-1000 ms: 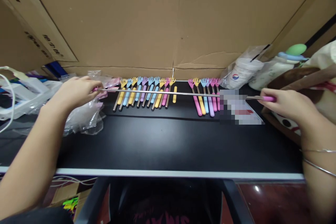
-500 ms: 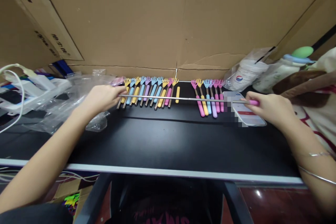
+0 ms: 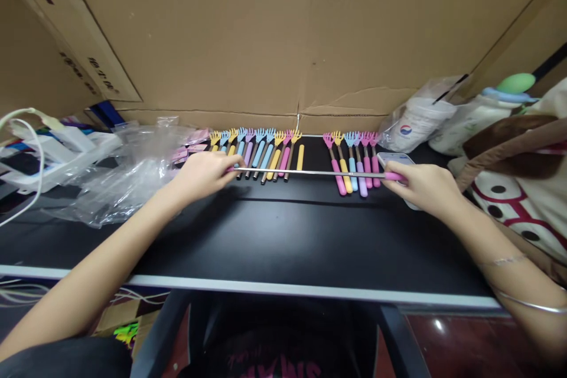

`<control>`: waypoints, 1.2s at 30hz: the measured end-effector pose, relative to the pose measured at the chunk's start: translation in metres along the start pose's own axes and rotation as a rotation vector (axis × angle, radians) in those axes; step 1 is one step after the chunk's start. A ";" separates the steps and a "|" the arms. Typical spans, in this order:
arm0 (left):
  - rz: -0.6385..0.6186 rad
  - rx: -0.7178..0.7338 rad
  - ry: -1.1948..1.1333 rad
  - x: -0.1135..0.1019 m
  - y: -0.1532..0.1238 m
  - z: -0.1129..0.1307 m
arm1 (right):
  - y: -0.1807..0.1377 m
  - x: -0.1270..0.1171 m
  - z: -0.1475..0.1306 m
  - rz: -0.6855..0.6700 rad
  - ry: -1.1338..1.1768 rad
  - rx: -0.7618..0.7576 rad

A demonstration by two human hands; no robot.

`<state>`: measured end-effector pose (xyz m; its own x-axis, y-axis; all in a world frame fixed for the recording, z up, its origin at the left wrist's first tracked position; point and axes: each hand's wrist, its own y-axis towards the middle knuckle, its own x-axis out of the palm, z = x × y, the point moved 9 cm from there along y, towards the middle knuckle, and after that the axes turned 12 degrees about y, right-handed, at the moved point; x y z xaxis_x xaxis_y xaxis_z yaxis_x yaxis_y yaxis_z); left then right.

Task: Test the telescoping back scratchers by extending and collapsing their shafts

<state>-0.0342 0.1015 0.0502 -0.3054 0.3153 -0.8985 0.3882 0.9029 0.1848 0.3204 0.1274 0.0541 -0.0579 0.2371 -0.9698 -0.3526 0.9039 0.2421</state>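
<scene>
A telescopic back scratcher stretches level between my two hands above the desk, its thin metal rod drawn out. My left hand is closed around its left end, where a bit of pink shows; the claw is hidden by the fingers. At the other end my right hand grips the pink handle. Behind the rod lies a row of back scratchers in yellow, blue, purple and pink, beside a loose yellow handle. Farther right is a second group of back scratchers, with handles pointing toward me.
Clear plastic bags and a white power strip lie at the left. A phone, a bagged cup and a bottle are at the right. Cardboard stands behind the desk.
My hands have come closer together, the left moving right and the right moving left. The rod between them is shorter, and more of the plastic bags shows.
</scene>
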 end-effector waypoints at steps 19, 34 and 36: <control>0.156 0.066 0.115 0.002 -0.007 -0.032 | -0.001 0.007 0.039 -0.124 -0.052 0.108; 0.463 0.329 0.109 -0.033 -0.016 0.070 | -0.011 0.014 -0.055 0.075 -0.088 -0.415; 0.438 0.302 0.088 -0.032 -0.015 0.068 | -0.012 0.014 -0.055 0.084 -0.087 -0.419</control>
<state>0.0295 0.0578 0.0494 -0.1250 0.6786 -0.7238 0.7241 0.5611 0.4010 0.2722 0.1005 0.0364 -0.0300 0.3495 -0.9364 -0.6996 0.6618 0.2694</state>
